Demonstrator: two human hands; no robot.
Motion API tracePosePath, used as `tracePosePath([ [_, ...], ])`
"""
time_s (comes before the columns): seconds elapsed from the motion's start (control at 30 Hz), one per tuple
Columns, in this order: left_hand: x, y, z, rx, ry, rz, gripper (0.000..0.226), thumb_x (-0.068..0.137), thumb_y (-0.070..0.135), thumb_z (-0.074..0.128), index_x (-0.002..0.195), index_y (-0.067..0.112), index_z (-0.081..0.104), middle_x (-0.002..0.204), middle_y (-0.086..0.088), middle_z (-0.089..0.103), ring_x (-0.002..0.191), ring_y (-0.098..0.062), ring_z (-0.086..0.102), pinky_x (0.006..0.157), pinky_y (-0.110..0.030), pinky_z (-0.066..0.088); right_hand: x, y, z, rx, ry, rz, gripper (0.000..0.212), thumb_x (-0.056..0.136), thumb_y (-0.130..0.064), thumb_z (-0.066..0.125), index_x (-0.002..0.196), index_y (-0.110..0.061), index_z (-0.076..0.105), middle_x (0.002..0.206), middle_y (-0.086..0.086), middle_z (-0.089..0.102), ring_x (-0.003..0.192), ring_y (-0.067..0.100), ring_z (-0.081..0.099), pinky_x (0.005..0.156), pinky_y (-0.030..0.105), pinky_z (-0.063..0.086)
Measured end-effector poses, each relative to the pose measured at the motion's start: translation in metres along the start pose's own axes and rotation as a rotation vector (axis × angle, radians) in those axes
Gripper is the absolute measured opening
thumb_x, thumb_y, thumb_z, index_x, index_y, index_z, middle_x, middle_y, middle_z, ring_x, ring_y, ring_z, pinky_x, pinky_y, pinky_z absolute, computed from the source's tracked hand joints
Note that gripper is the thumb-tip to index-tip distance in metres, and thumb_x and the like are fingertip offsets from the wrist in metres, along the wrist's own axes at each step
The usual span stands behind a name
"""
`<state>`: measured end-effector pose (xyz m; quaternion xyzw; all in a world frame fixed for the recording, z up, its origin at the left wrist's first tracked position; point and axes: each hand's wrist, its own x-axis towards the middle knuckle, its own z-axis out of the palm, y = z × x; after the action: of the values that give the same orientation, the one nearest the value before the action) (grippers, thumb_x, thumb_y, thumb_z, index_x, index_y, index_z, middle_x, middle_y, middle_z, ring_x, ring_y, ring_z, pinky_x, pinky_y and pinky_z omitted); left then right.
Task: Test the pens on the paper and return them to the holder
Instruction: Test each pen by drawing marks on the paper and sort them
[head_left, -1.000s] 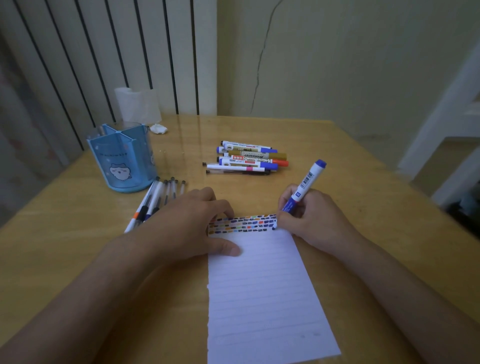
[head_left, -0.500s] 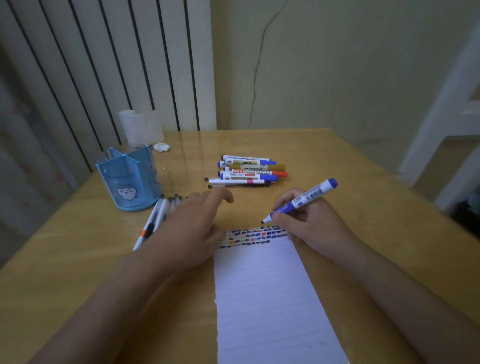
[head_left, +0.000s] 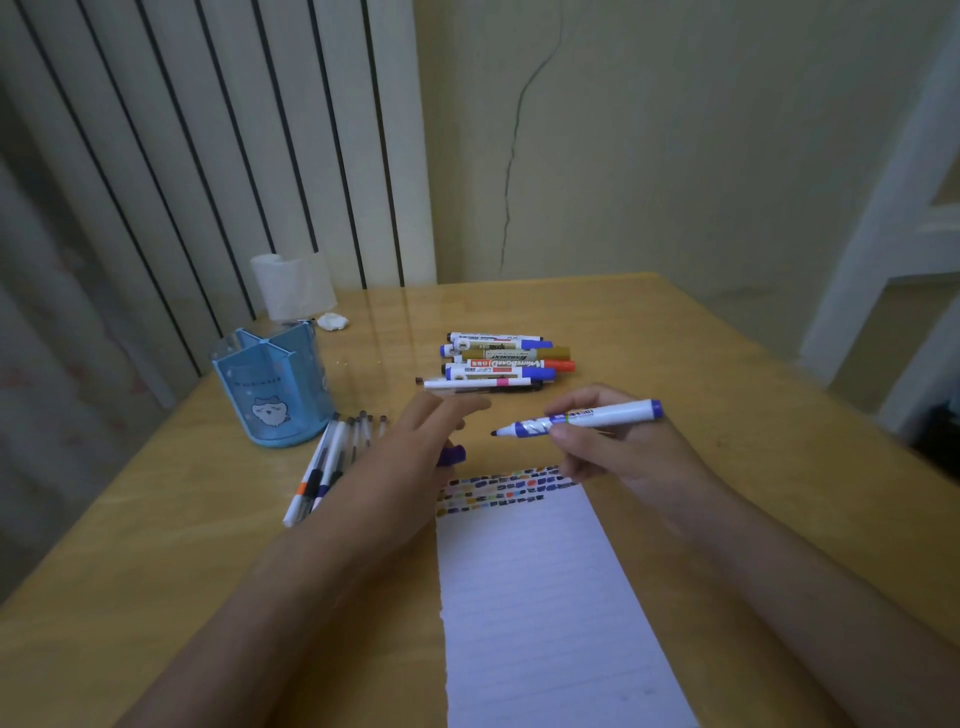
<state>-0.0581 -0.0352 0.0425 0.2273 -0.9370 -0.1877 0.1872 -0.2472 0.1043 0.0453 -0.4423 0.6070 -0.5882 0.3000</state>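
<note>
Right hand (head_left: 618, 452) grips a blue marker (head_left: 582, 419), uncapped, lying near level above the table (head_left: 727, 395), tip pointing toward the left hand. Thumb and forefingers are curled round the barrel near its front end. The tip is clear of the paper (head_left: 540, 597) and touches nothing.

Left hand (head_left: 415, 457) is raised just beside the top left corner of the paper, forefinger extended toward the marker tip. A purple-blue cap (head_left: 451, 455) shows under the palm side of this hand; it appears held by the lower fingers, though the grip itself is hidden and somewhat blurred.

The paper is a lined sheet lying flat on the table between the forearms. A band of short coloured test strokes (head_left: 504, 488) runs across its top edge; the rest of the sheet is unmarked.

The holder (head_left: 275, 395), a blue divided cup with a cartoon face, stands upright at the left of the table; no pens show above its rim. A row of thin pens (head_left: 332, 462) lies on the table just beside the holder, partly behind the left forearm. A stack of markers (head_left: 498, 361) lies beyond the hands, well apart from the holder.

A roll of tissue (head_left: 293, 286) stands at the far left edge, a crumpled scrap (head_left: 332, 321) beside it.
</note>
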Motion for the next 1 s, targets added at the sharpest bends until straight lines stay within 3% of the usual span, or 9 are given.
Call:
tracePosePath([
  [0.1, 0.0003, -0.0034, 0.0004, -0.059, 0.103, -0.029, 0.043, 0.090, 0.006, 0.068, 0.109, 0.039, 0.047, 0.112, 0.022, 0.046, 0.098, 0.001, 0.056, 0.078, -0.013, 0.051, 0.0025, -0.0001, 0.0012, 0.067, 0.021, 0.059, 0.013, 0.099, -0.016, 0.060, 0.101, -0.012, 0.073, 0.072, 0.004, 0.065, 0.065, 0.017, 0.067, 0.064, 0.029, 0.058],
  [0.17, 0.0008, -0.0059, -0.0013, -0.062, 0.134, -0.033, 0.034, 0.087, 0.010, 0.073, 0.102, 0.036, 0.055, 0.105, 0.021, 0.052, 0.095, 0.001, 0.057, 0.081, -0.020, 0.054, 0.0039, -0.0013, 0.0021, 0.114, 0.038, 0.096, 0.018, 0.102, -0.016, 0.054, 0.101, -0.011, 0.071, 0.072, 0.004, 0.064, 0.064, 0.018, 0.066, 0.063, 0.029, 0.057],
  [0.37, -0.0003, -0.0050, -0.0030, -0.026, 0.136, 0.037, 0.031, 0.089, 0.012, 0.070, 0.103, 0.038, 0.060, 0.098, 0.020, 0.061, 0.089, -0.005, 0.060, 0.075, -0.019, 0.053, 0.0031, -0.0034, 0.0021, 0.137, 0.044, 0.097, 0.010, 0.097, -0.012, 0.060, 0.087, -0.011, 0.061, 0.075, 0.009, 0.069, 0.064, 0.019, 0.067, 0.059, 0.025, 0.055],
  [0.47, 0.0002, -0.0053, -0.0018, -0.025, 0.134, 0.042, 0.030, 0.089, 0.013, 0.070, 0.104, 0.037, 0.061, 0.098, 0.019, 0.062, 0.090, -0.005, 0.060, 0.076, -0.022, 0.054, 0.0024, -0.0044, 0.0025, 0.136, 0.036, 0.103, 0.009, 0.097, -0.012, 0.061, 0.088, -0.011, 0.061, 0.077, 0.010, 0.070, 0.066, 0.020, 0.066, 0.060, 0.025, 0.055],
  [0.7, -0.0001, -0.0009, -0.0013, -0.053, 0.121, 0.048, 0.029, 0.090, 0.013, 0.069, 0.109, 0.034, 0.064, 0.098, 0.022, 0.063, 0.091, 0.003, 0.060, 0.078, -0.014, 0.051, -0.0018, -0.0026, 0.0034, 0.113, -0.025, 0.091, 0.001, 0.094, -0.013, 0.065, 0.093, -0.013, 0.065, 0.085, 0.010, 0.073, 0.071, 0.019, 0.069, 0.067, 0.029, 0.056],
  [0.83, -0.0001, 0.0007, -0.0021, -0.062, 0.110, 0.044, 0.029, 0.090, 0.014, 0.069, 0.110, 0.035, 0.065, 0.098, 0.021, 0.065, 0.090, 0.003, 0.060, 0.080, -0.019, 0.053, -0.0036, -0.0033, 0.0060, 0.066, -0.062, 0.072, 0.017, 0.083, -0.020, 0.079, 0.097, -0.016, 0.071, 0.092, 0.012, 0.074, 0.073, 0.019, 0.072, 0.067, 0.026, 0.058],
  [1.0, 0.0010, -0.0034, -0.0027, -0.052, 0.167, 0.038, 0.024, 0.091, 0.020, 0.068, 0.112, 0.033, 0.069, 0.103, 0.019, 0.062, 0.090, 0.000, 0.060, 0.077, -0.022, 0.055, -0.0049, -0.0039, 0.0040, 0.043, -0.067, 0.057, 0.030, 0.074, -0.028, 0.076, 0.101, -0.016, 0.074, 0.096, 0.014, 0.077, 0.076, 0.018, 0.072, 0.071, 0.026, 0.059],
])
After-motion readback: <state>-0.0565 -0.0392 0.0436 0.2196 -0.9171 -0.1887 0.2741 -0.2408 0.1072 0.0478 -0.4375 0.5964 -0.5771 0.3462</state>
